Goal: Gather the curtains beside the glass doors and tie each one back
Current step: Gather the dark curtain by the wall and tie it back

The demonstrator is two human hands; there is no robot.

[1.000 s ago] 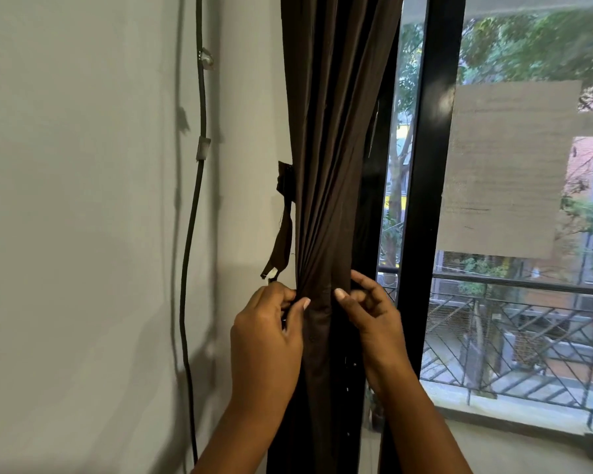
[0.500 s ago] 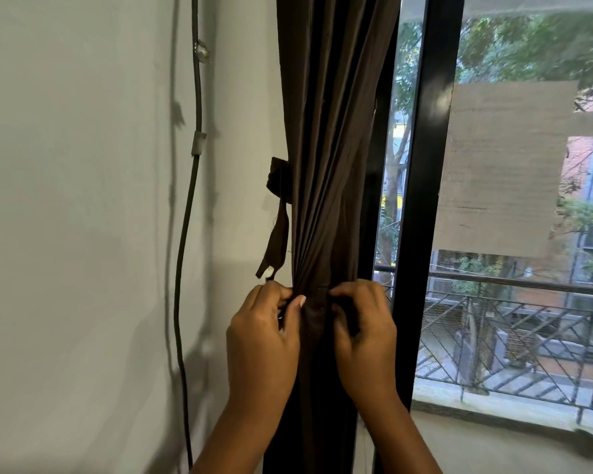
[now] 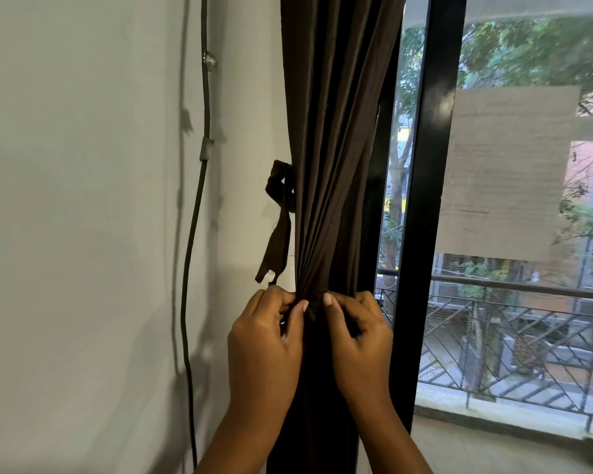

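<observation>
1. The dark brown curtain (image 3: pixel 336 165) is hanging bunched between the wall (image 3: pixel 83 234) and the black door frame (image 3: pixel 421 200).
2. The left hand (image 3: pixel 267 347) is pinching its gathered folds, fingers curled.
3. The right hand (image 3: pixel 360 336) is gripping the same bunch, just beside the left.
4. A fabric tie (image 3: pixel 278 227) is dangling above the left hand.

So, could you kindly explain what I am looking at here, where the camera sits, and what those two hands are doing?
There is no machine here: a person wears one camera on the head, looking forward and down at their own bare hands. The left hand and the right hand both pinch the dark brown curtain where its folds are bunched together. Just left of it, a matching tieback strip hangs loose against the wall, not yet around the fabric. A grey cable runs down that wall. To the right is the black-framed glass door, with a paper sheet on the glass.
</observation>
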